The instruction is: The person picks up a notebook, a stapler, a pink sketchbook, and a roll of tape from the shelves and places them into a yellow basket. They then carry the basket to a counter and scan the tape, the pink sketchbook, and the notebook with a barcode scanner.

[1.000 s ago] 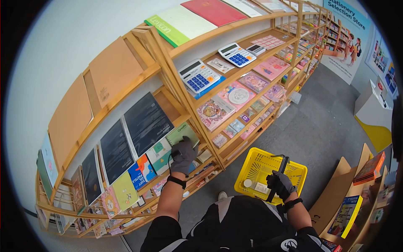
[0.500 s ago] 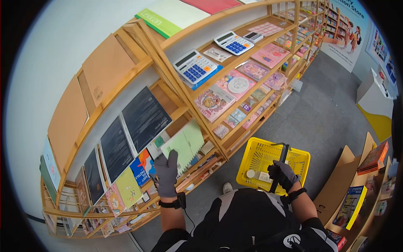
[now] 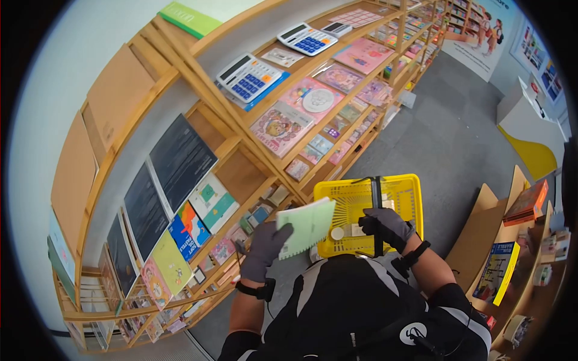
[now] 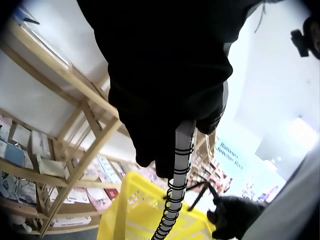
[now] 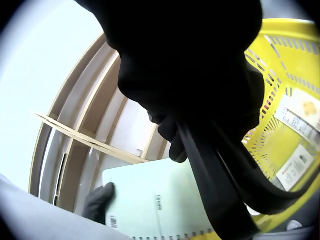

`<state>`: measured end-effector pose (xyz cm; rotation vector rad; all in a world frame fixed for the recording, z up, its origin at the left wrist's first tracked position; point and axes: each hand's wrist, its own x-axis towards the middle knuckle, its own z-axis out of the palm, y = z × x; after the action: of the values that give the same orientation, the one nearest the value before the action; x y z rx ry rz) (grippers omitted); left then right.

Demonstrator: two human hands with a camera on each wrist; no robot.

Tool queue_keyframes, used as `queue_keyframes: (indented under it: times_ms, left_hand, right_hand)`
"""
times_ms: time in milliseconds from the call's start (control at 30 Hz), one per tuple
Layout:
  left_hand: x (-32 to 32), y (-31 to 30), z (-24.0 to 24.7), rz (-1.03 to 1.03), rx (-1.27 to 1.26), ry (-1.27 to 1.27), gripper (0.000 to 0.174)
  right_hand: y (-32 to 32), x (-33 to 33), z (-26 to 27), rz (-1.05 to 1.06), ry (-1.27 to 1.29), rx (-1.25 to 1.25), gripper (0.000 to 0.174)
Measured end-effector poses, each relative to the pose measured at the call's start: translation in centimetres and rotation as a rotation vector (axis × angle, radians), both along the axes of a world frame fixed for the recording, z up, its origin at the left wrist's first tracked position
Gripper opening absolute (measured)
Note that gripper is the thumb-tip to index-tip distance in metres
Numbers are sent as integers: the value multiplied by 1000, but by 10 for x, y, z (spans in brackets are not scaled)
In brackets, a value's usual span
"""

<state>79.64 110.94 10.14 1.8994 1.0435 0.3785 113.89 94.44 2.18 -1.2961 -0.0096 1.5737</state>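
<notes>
My gloved left hand [image 3: 265,251] pinches a pale green spiral notebook [image 3: 306,227] by its side, thumb on the cover. The notebook overlaps the left side of a yellow plastic basket [image 3: 417,207] in the head view. In the left wrist view its black wire spiral [image 4: 174,200] points down over the basket; a small barcode shows on the cover in the right wrist view. My gloved right hand [image 3: 390,228] grips the basket's black handle [image 5: 212,190]. Inside the basket lie a round white-topped item [image 3: 338,233] and white packages with labels [image 5: 296,167].
Wooden shelves [image 3: 235,141] on the left carry notebooks, dark folders [image 3: 180,159], a blue Soft Oil Pastels pack [image 3: 188,231] and calculators [image 3: 250,78]. At right, a low shelf holds a yellow-edged box [image 3: 500,274] and orange boxes [image 3: 525,203]. Grey floor [image 3: 442,138] lies between.
My left hand has taken the green notebook off the shelf and carried it right to the basket's left side. The right hand keeps its grip on the handle. The head view has shifted.
</notes>
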Motion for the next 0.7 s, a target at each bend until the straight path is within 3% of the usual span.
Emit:
queue_keyframes:
  times_ms: [33, 100, 233, 300, 400, 600, 700]
  left_hand:
    - [12, 0, -7, -11, 1, -3, 33]
    - [37, 1, -36, -223, 91, 115, 45]
    - [85, -12, -79, -372, 219, 116, 45]
    - [115, -12, -78, -503, 280, 391, 46]
    - [142, -17, -116, -515, 262, 418, 45]
    - [182, -34, -141, -524, 163, 405, 44]
    - [193, -36, -176, -649, 153, 656, 48]
  right_hand:
    - [2, -4, 6, 19, 4, 19, 28]
    - [5, -8, 11, 45, -35, 31, 29]
    - [-6, -17, 21, 107, -109, 16, 33]
    - [-5, -19, 28, 144, -150, 21, 33]
    - [-11, -23, 26, 177, -199, -1, 33]
    - [-27, -28, 68, 263, -399, -37, 30]
    - [-39, -27, 67, 278, -468, 10, 28]
